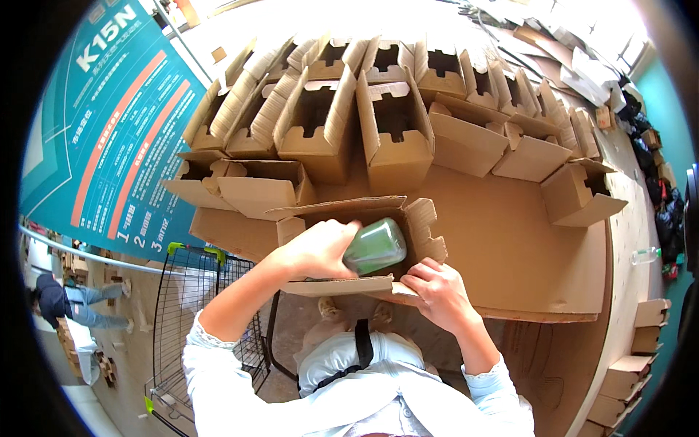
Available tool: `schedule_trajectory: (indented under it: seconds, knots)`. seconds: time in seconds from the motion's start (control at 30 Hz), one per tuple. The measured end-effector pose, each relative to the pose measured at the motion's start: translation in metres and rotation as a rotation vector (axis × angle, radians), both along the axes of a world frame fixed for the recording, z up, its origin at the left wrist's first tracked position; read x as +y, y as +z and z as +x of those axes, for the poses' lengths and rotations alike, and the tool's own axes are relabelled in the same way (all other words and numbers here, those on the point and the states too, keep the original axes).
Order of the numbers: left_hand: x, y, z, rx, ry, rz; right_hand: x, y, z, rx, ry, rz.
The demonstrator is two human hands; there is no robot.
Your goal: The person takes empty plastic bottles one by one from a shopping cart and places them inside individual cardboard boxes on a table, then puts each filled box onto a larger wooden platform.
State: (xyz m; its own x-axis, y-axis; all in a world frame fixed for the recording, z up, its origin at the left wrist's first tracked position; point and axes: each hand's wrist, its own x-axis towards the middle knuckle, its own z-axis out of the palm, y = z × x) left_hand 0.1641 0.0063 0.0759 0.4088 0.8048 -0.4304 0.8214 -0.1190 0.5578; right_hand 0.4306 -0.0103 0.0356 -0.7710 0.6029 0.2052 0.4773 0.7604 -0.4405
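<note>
Right in front of me stands an open cardboard box [331,286] with its flaps raised. My left hand [318,249] reaches over its left side, fingers closed round a green, see-through bottle [377,246]. The bottle lies tilted at the box's opening, its flat rounded base facing right; its other end is hidden by my hand. My right hand [439,293] grips the box's near right edge, thumb and fingers pinching the cardboard near the notched right flap [424,222].
Several open cardboard boxes [393,149] stand in rows behind, on a cardboard-covered table [510,255]. One box [579,193] sits apart at the right. A black wire cart [191,306] stands at my left below a teal banner [116,138]. A person [80,301] is farther left.
</note>
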Motion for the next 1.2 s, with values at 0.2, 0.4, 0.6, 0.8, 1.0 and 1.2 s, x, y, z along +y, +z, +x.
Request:
schedule_trajectory:
  seconds: [0.2, 0.4, 0.6, 0.8, 1.0, 1.2]
  knots:
    - [0.001, -0.010, -0.019, -0.245, -0.083, -0.243, -0.001, 0.003, -0.006, -0.007, 0.008, -0.028]
    - [-0.075, 0.036, -0.070, -0.648, 0.451, 0.239, -0.012, -0.003, 0.021, 0.490, -0.234, 0.085]
    - [-0.165, -0.096, -0.082, -0.574, 0.847, 0.204, -0.002, -0.050, 0.013, 0.428, -0.272, -0.424]
    - [-0.131, -0.129, -0.050, -0.582, 0.795, 0.096, 0.022, -0.069, -0.007, 0.442, -0.120, -0.419]
    - [-0.115, -0.093, -0.057, -0.359, 0.630, 0.713, 0.024, -0.067, -0.002, 0.400, -0.146, -0.506]
    - [-0.101, -0.088, -0.042, -0.327, 0.847, 0.860, 0.042, -0.020, -0.037, 0.414, -0.420, -0.006]
